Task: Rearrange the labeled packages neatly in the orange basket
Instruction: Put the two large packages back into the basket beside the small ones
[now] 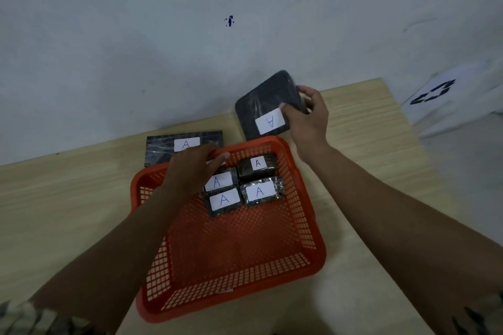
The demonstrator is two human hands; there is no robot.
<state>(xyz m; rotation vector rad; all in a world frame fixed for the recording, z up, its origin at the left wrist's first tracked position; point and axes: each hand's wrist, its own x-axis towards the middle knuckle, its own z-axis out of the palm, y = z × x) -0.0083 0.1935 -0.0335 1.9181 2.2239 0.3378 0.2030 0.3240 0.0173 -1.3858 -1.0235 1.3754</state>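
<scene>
An orange mesh basket (245, 242) sits on the wooden table, with several small dark wrapped packages labeled "A" (260, 191) packed in its far half. My right hand (307, 119) grips a large dark flat package with an "A" label (262, 102), lifted and tilted beyond the basket's far right corner. My left hand (196, 168) rests on the basket's far rim, fingers curled over it above the packages; what it touches underneath is hidden. Another flat dark package labeled "A" (174, 148) lies on the table behind the basket's far left.
A pale wall stands right behind the wooden table (381, 171). The table's right edge runs diagonally at the right side. A white bag with a black recycling mark (441, 95) sits off the table at the far right.
</scene>
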